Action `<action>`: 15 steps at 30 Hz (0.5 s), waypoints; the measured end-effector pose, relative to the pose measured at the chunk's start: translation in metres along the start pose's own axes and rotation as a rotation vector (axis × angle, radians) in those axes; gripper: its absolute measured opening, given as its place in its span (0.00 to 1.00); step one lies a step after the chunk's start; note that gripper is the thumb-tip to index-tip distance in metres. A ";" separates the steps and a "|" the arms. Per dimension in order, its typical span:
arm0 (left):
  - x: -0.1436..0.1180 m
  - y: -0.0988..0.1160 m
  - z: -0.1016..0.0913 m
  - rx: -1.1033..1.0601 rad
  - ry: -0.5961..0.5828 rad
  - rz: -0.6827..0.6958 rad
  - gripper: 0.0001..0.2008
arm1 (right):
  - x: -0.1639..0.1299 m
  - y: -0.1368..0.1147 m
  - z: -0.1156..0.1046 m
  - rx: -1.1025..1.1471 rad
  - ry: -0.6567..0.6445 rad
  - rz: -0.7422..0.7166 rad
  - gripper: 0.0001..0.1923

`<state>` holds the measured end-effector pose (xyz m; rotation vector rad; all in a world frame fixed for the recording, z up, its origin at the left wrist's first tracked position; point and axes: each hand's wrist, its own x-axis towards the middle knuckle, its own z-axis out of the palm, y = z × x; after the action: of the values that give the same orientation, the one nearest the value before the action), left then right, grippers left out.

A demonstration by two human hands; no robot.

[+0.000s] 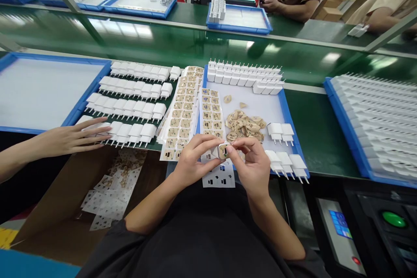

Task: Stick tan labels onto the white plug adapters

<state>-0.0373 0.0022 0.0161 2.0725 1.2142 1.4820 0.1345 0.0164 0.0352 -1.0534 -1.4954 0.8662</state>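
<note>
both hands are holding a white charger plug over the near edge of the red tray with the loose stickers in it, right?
Not quite: the tray is blue, not red, as the head view shows. The rest holds: the left hand and right hand together hold a white charger plug over its near edge, with loose stickers lying in it.

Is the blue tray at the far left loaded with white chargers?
No, the blue tray at far left shows only a bare white liner; the white chargers lie in rows beside it.
</note>
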 end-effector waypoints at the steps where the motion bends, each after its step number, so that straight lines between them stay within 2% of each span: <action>1: 0.000 0.001 0.000 0.008 0.004 0.003 0.20 | 0.000 -0.001 0.001 -0.032 0.003 -0.013 0.03; 7: -0.002 0.002 0.001 0.025 0.064 0.021 0.19 | 0.003 0.000 -0.001 -0.325 0.104 -0.241 0.08; 10: -0.003 0.002 0.002 0.000 0.116 0.018 0.20 | 0.006 0.004 -0.005 -0.171 0.088 -0.095 0.06; 13: -0.003 0.002 0.004 0.005 0.140 0.041 0.20 | 0.006 0.005 -0.005 0.145 -0.087 0.081 0.06; 15: -0.003 0.002 0.007 0.022 0.164 0.065 0.19 | 0.004 0.004 -0.001 0.273 -0.167 0.124 0.07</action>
<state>-0.0301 -0.0001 0.0126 2.0572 1.2370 1.7045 0.1357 0.0214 0.0330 -0.8945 -1.4090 1.2342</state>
